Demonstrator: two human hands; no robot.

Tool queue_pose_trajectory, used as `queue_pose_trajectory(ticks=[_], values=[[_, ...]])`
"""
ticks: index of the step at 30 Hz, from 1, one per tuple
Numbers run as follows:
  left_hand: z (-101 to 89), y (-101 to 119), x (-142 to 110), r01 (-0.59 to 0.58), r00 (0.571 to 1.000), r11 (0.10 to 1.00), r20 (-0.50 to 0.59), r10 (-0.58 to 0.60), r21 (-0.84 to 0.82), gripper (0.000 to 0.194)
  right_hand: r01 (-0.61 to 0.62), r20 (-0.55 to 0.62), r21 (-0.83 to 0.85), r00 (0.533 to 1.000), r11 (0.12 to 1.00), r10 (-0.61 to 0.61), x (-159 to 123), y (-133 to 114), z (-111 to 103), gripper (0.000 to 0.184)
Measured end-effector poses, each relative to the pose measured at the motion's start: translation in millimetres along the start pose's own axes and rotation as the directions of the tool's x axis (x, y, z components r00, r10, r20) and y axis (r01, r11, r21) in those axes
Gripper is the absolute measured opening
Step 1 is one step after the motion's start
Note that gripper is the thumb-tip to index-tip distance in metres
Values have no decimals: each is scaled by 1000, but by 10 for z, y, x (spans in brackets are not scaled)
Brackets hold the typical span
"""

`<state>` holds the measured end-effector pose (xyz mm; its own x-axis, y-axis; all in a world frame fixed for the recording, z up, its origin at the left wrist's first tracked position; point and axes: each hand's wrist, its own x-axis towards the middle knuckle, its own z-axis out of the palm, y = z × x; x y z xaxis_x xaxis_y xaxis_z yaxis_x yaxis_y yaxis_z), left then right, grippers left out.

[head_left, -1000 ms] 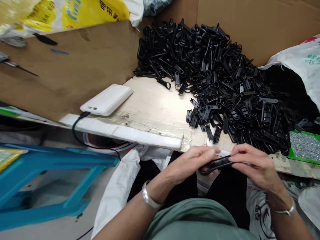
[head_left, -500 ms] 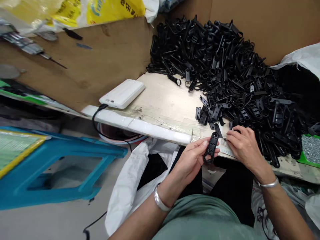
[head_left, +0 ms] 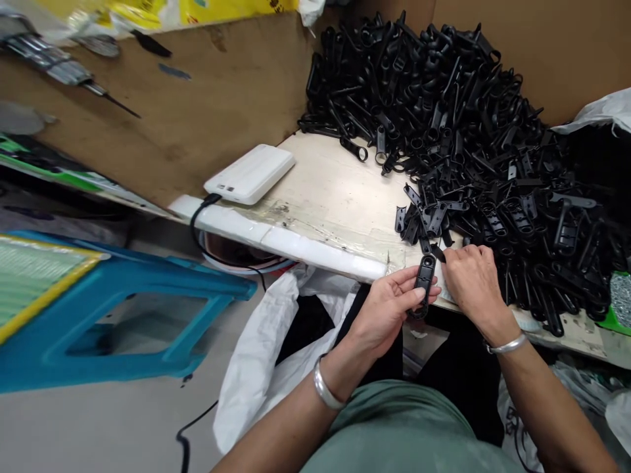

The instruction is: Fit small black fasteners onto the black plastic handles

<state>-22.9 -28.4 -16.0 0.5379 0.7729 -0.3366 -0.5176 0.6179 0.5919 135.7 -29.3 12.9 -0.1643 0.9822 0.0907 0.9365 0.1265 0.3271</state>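
Note:
My left hand (head_left: pixel 387 305) is closed on a long black plastic part (head_left: pixel 424 279), held upright over the table's front edge with its thumb across the front. That part has a round hole near its top, and its lower end is partly behind the thumb. Just to the right, my right hand (head_left: pixel 470 279) is closed with its fingers curled down, and a small flat black plastic piece (head_left: pixel 438 253) sticks out at its fingertips. The right fingertips themselves are mostly hidden. Behind both hands lies a big heap of similar black plastic parts (head_left: pixel 444 131).
A white power bank (head_left: pixel 250 174) with a black cable lies on the table (head_left: pixel 335 177). An electric screwdriver (head_left: pixel 59 62) hangs by the cardboard wall (head_left: pixel 236 85) at left. A blue stool (head_left: pixel 123 282) stands lower left. A green tray of small metal pieces (head_left: pixel 620 299) sits far right.
My right hand has moved left from the heap's edge, closer to the left hand, and now has the small flat piece at its fingertips. The left thumb has shifted onto the long part's front.

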Motion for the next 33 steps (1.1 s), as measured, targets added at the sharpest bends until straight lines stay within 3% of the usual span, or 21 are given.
queue_pose_trajectory(ticks=[3, 6, 10, 12, 15, 20, 25, 28, 33], values=[[-5, -32, -1, -51, 997, 999, -60, 50, -16, 43, 5, 2, 3, 1000, 1000, -5, -81, 69, -106, 25], [-10, -56, 9, -70, 996, 997, -60, 68, -42, 43, -90, -26, 143, 995, 986, 95, -193, 91, -177, 24], [-34, -39, 6, -34, 999, 997, -31, 33, -65, 36, -201, -15, 527, 969, 825, 246, -297, -11, -39, 26], [-44, -13, -6, -29, 999, 997, -16, 28, -75, 32, -195, -25, 586, 966, 786, 258, -324, -90, 61, 28], [-48, 25, -33, -31, 1000, 994, -7, 31, -102, 26, -236, -20, 457, 961, 857, 275, -342, -167, 119, 31], [-43, 41, -54, -33, 999, 990, 4, 34, -136, 21, -296, 72, 181, 955, 938, 288, -300, -173, 25, 22], [-46, 9, -50, -40, 997, 997, 57, 44, -68, 38, -252, 59, 200, 968, 947, 245, -237, -223, 21, 18], [-58, -23, -41, -101, 995, 995, 20, 101, -25, 42, -221, 3, 206, 974, 953, 225, -218, -263, 65, 16], [-56, -62, -18, -202, 979, 979, -37, 202, -5, 41, -177, 23, 167, 984, 970, 176, -177, -266, 110, 18]])
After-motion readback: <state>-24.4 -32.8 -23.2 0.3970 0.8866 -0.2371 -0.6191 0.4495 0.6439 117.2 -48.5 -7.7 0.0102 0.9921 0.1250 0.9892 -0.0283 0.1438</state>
